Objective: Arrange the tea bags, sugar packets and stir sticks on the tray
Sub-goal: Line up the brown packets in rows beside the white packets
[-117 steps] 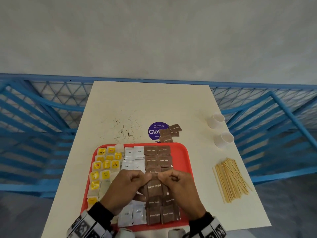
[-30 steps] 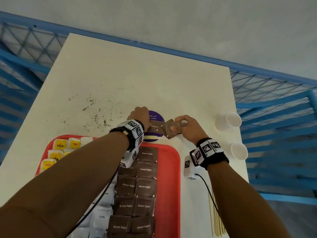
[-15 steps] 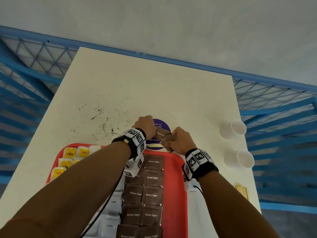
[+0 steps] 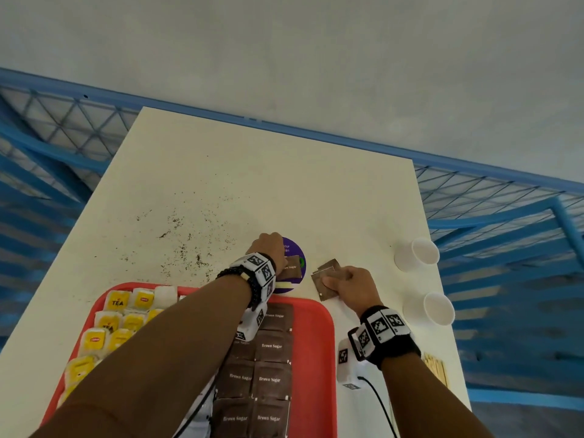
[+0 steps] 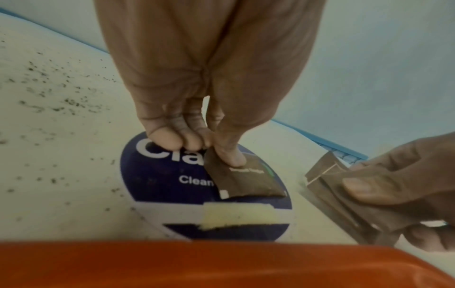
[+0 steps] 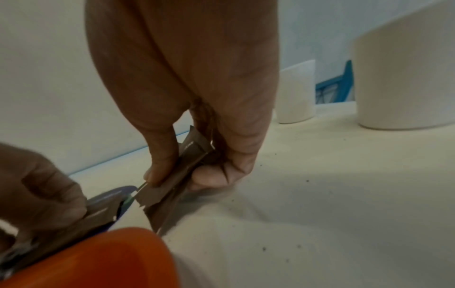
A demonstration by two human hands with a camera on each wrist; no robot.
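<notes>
The right hand (image 4: 352, 287) pinched a small stack of brown sugar packets (image 4: 325, 279) between thumb and fingers, lifted on edge just beyond the far right corner of the red tray (image 4: 319, 358). The left hand (image 4: 268, 248) pinched a single brown packet (image 5: 243, 179) by its far edge, thumb on top, over the round purple sticker (image 5: 160, 181) on the cream table (image 4: 252, 184). On the tray, brown sugar packets (image 4: 268, 361) lay in two columns, with yellow tea bags (image 4: 117, 317) at its left. Two white paper cups (image 4: 417, 254) stood to the right, and stir sticks (image 4: 436, 371) lay near the table's right edge. Dark specks (image 4: 183, 241) were scattered left of the sticker.
</notes>
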